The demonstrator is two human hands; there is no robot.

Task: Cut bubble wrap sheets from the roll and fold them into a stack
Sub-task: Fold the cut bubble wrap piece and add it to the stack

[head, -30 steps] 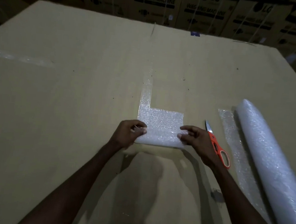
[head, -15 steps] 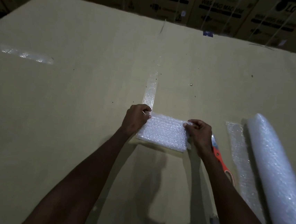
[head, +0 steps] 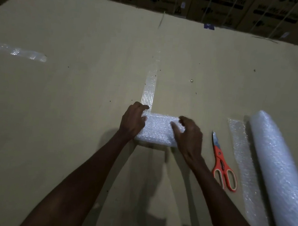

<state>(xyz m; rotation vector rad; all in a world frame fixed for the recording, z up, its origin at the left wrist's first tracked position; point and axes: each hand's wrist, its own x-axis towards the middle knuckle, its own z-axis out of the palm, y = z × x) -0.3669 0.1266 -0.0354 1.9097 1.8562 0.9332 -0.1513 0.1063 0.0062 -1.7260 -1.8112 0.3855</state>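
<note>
A folded white bubble wrap pad (head: pixel 158 130) lies on the cardboard surface (head: pixel 61 122) in front of me. My left hand (head: pixel 133 120) holds its left edge, thumb on top and fingers curled at the far left corner. My right hand (head: pixel 189 135) lies over the pad's right side, thumb and fingertips pressing on its top. The bubble wrap roll (head: pixel 280 176) lies at the right, with its loose flat end (head: pixel 244 158) spread beside it. Orange-handled scissors (head: pixel 221 163) rest shut between the pad and the roll.
A strip of clear tape (head: pixel 148 87) runs away from the pad along the cardboard seam; another tape patch (head: pixel 17 52) sits at the far left. Printed cartons (head: pixel 222 3) stand behind the far edge.
My right hand has left the pad's far right corner and come inward onto its top. My left hand stays at the left edge. The scissors are uncovered.
</note>
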